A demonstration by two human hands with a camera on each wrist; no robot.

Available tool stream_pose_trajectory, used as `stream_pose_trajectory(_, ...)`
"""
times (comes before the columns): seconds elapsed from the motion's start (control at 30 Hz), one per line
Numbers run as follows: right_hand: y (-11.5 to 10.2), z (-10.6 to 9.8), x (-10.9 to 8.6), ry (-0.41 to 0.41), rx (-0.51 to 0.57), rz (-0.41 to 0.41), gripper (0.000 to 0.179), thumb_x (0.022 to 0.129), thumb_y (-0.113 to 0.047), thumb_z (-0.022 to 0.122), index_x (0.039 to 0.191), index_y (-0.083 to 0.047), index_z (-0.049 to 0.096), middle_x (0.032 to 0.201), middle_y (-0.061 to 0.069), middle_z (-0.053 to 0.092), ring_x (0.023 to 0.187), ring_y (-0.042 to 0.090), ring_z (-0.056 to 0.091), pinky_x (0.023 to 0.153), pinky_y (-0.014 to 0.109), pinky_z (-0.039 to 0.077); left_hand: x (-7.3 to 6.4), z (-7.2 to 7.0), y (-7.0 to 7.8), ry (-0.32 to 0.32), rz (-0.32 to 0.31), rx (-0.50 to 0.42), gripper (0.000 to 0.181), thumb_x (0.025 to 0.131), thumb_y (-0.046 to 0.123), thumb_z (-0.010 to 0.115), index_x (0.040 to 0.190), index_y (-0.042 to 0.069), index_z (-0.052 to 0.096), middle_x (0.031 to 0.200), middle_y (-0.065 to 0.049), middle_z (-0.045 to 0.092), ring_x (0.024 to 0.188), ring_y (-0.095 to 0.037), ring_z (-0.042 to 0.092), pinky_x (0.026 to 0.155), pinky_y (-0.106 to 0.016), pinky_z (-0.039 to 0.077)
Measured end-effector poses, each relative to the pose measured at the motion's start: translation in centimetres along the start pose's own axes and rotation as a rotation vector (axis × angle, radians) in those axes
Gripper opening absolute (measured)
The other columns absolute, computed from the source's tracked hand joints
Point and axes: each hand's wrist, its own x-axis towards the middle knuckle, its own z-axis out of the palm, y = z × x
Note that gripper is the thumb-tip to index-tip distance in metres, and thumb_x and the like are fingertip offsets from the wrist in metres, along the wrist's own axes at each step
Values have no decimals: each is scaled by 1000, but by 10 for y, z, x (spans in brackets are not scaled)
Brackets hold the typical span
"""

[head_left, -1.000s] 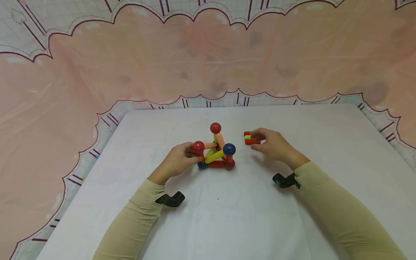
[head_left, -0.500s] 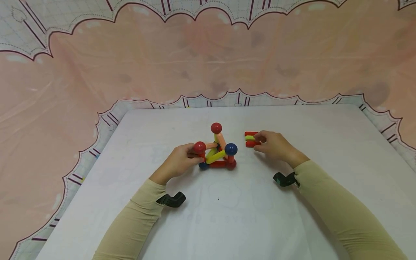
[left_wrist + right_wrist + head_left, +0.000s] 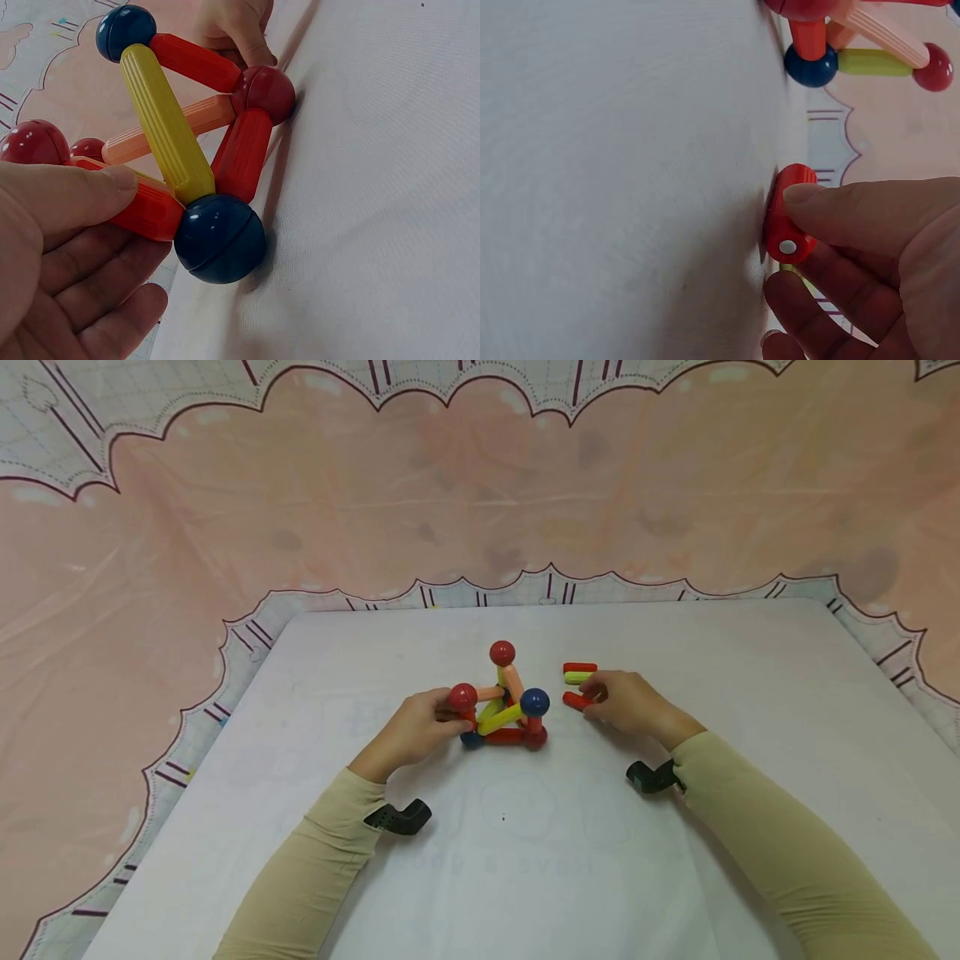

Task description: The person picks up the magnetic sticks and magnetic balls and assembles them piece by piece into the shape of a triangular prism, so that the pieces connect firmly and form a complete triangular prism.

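A frame of magnetic rods and balls (image 3: 500, 719) stands on the white table, with red and blue balls joined by red, yellow and peach rods. My left hand (image 3: 412, 727) steadies its left side. In the left wrist view, thumb and fingers pinch an upright red rod (image 3: 150, 211) above a blue ball (image 3: 220, 238). To the right of the frame, my right hand (image 3: 633, 703) pinches a loose red rod (image 3: 791, 214) between thumb and fingers, close to the tabletop. A white dot marks that rod's near end. Fingers hide part of it.
Just beyond the right hand lie another red rod (image 3: 580, 667) and a yellow-green rod (image 3: 579, 677), side by side. The white table (image 3: 502, 877) stretches toward me. Behind its far edge hangs a peach patterned cloth (image 3: 480, 502).
My right hand has drawn the nearest red rod slightly toward me, away from the other two, and turned it at an angle. The left hand keeps its grip on the frame.
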Motion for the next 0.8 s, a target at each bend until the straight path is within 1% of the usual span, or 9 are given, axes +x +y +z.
stream_pose_trajectory(0.1, 0, 2, 1, 6, -5, -12, 36, 93, -12, 70, 125, 1, 62, 114, 16, 64, 107, 33, 57, 98, 47, 48, 1, 0, 1, 4, 9, 0, 35, 92, 11, 72, 124, -2, 63, 113, -12, 71, 106, -25, 68, 95, -41, 52)
stream_pose_trajectory(0.2, -1, 1, 0, 8, -10, -7, 35, 94, -11, 67, 127, 0, 62, 115, 16, 64, 107, 32, 57, 97, 46, 48, 1, 2, 2, 5, 11, -1, 35, 92, 10, 73, 123, -2, 63, 112, -12, 71, 105, -25, 68, 94, -41, 52)
stream_pose_trajectory(0.3, -4, -2, -3, 17, 1, -14, 35, 95, -11, 65, 129, -1, 60, 116, 16, 62, 107, 32, 55, 95, 45, 49, 3, 3, 2, 1, 14, -2, 36, 92, 10, 73, 124, -2, 63, 113, -12, 71, 105, -25, 68, 95, -40, 52)
stream_pose_trajectory(0.37, -7, -7, -6, 42, 22, -31, 35, 96, -11, 64, 129, -1, 60, 116, 16, 62, 107, 32, 55, 93, 44, 49, 3, 4, 3, -2, 15, -1, 37, 92, 11, 73, 125, -2, 63, 113, -12, 70, 106, -25, 68, 95, -39, 52)
stream_pose_trajectory(0.53, -25, -21, -16, 139, 82, -129, 32, 95, -11, 64, 126, -1, 64, 112, 15, 65, 101, 31, 56, 83, 41, 50, 3, 4, 4, -2, 10, 3, 37, 93, 11, 72, 126, -2, 62, 113, -11, 70, 106, -25, 67, 95, -40, 52)
stream_pose_trajectory(0.6, -34, -26, -20, 166, 98, -167, 31, 95, -12, 65, 125, -2, 65, 110, 14, 66, 100, 30, 57, 83, 41, 50, 3, 5, 4, -1, 9, 4, 38, 93, 11, 72, 126, -2, 62, 113, -12, 70, 106, -25, 67, 95, -40, 52)
stream_pose_trajectory(0.7, -48, -31, -24, 178, 114, -196, 31, 95, -14, 67, 125, -3, 66, 111, 12, 67, 100, 28, 58, 84, 41, 51, 4, 5, 3, -1, 11, 2, 38, 93, 11, 73, 126, -2, 62, 114, -12, 70, 106, -24, 67, 94, -39, 52)
stream_pose_trajectory(0.8, -60, -31, -28, 166, 127, -217, 31, 95, -14, 67, 125, -4, 67, 114, 11, 67, 102, 28, 58, 87, 42, 52, 5, 6, 3, -3, 18, 0, 38, 92, 11, 73, 126, -2, 62, 113, -12, 70, 105, -24, 68, 94, -39, 53)
